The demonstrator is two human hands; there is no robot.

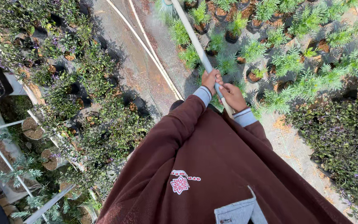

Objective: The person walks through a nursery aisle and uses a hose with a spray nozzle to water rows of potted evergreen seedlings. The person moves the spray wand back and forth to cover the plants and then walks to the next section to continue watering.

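Both of my hands grip a long grey watering pipe [193, 39] that slants up and to the left. My left hand [210, 79] is higher on the pipe, and my right hand [233, 97] is wrapped around it just below. At the pipe's far end, a spray head [167, 6] throws a fan of water over light-green potted plants [212, 43]. My brown sweatshirt [212, 166] with grey cuffs fills the lower middle of the view.
Two pale hoses [146, 47] lie along the wet concrete path [125, 62]. Dark-leaved potted plants [83, 95] crowd the left side, beside white metal rack bars [5, 159]. Feathery green plants [307, 62] and a dark low bed [344, 137] stand at the right.
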